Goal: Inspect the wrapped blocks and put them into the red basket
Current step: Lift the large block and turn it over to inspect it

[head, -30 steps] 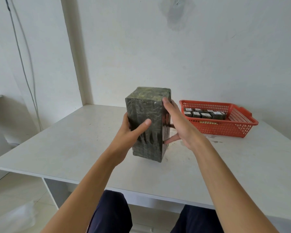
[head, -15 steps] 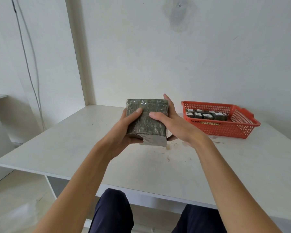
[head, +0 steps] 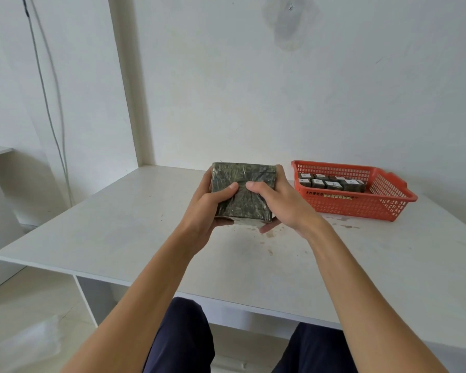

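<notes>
Both hands, left (head: 209,203) and right (head: 277,203), grip the block (head: 242,191) for inspection left of the basket (head: 361,208); next, likely carry it rightward in.

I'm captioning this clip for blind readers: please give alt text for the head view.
Both hands, left hand and right hand, hold a dark wrapped block above a white table. A red basket with smaller wrapped blocks sits at right.

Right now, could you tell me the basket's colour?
Red-orange basket, clearest in the head view.
</notes>
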